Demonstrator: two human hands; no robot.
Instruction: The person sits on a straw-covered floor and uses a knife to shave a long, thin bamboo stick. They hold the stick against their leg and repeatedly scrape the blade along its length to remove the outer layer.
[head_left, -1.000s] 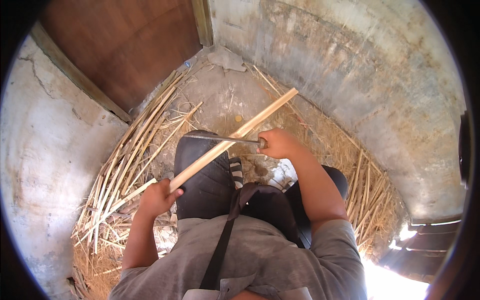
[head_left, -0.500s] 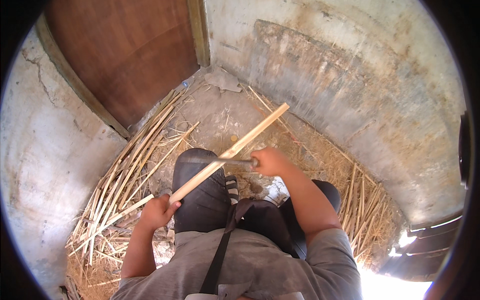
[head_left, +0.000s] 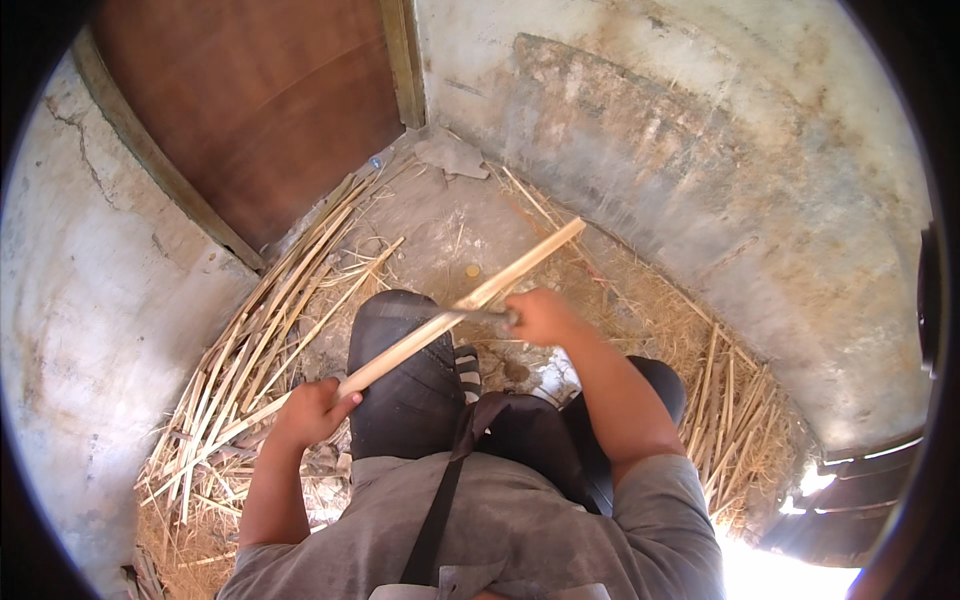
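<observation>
My left hand (head_left: 314,410) is closed round the near end of a pale split bamboo strip (head_left: 412,345). The strip slants up and away to the right, passing over my left knee. In my right hand (head_left: 545,317) is the handle of a knife (head_left: 482,315). Its dark blade, smeared by motion, points left and lies against the strip near the strip's middle. Whether the edge bites into the bamboo I cannot tell.
Long split strips (head_left: 270,320) lie piled on the left, below a brown door (head_left: 260,110). More strips (head_left: 720,400) lie on the right over fine shavings (head_left: 640,290). A stained wall (head_left: 680,130) rises ahead, and a flat stone piece (head_left: 452,156) rests by the corner.
The strip's far end has dipped slightly and shifted right. My right hand and the knife are a little higher, with the blade still against the strip. My left hand keeps its hold.
</observation>
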